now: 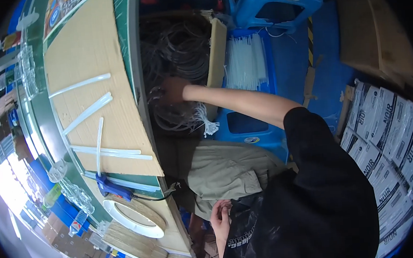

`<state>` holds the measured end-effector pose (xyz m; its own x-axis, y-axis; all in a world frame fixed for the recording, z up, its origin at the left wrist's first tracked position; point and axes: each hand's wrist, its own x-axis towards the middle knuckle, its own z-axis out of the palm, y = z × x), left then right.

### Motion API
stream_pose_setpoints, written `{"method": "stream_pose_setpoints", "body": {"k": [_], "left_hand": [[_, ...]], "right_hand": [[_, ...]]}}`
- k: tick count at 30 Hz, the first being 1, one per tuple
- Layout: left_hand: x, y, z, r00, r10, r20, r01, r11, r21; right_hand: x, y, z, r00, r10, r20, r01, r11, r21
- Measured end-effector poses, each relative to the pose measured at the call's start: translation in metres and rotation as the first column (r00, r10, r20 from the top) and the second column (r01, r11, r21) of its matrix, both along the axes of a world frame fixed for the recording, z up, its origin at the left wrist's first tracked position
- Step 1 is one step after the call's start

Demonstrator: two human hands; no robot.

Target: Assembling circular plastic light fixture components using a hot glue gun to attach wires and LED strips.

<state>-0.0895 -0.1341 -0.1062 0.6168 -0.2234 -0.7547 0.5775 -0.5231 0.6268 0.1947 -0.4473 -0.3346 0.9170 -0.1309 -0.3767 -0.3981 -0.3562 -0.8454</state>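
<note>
My right hand [172,90] reaches into coils of thin dark cable [181,47] in a carton beside the table. Its fingers are lost in shadow, so I cannot see what they hold. Close below that forearm hangs a bundle of white cable ends [208,124]. My left hand [221,219] rests near my lap, fingers loosely bent and apart, with nothing visible in it. On the cardboard-covered table lie several translucent glue sticks [90,113]. A blue glue gun [112,187] lies at the cardboard's lower edge, with one stick pointing out of it.
A blue bin [272,71] holds many long translucent sticks [247,61]. Blue plastic stools [279,6] stand at the top and beside my legs. Wrapped white cartons [384,140] are stacked at the right, below a brown box [377,35]. A large roll [133,218] sits near the glue gun.
</note>
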Motion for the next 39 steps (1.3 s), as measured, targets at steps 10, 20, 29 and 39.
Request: {"method": "stream_pose_setpoints", "body": {"k": [10,20,29,39], "left_hand": [[-0.004,0.004,0.005,0.999,0.029,-0.038,-0.027,0.998,0.061],[0.017,-0.011,0.023,0.991,0.091,-0.1,-0.079,0.99,0.12],[0.022,0.005,-0.007,0.997,0.073,-0.04,-0.072,0.997,0.039],[-0.009,0.006,-0.027,0.992,0.116,0.048,-0.112,0.991,-0.072]], "right_hand": [[0.069,-0.064,-0.002,0.945,0.047,0.323,0.108,0.889,-0.445],[0.148,-0.068,-0.071,0.989,0.066,0.13,0.079,0.511,-0.856],[0.149,-0.068,-0.069,0.908,0.235,0.346,0.124,0.639,-0.759],[0.154,-0.065,-0.05,0.626,-0.54,0.563,-0.077,0.676,0.733]]}}
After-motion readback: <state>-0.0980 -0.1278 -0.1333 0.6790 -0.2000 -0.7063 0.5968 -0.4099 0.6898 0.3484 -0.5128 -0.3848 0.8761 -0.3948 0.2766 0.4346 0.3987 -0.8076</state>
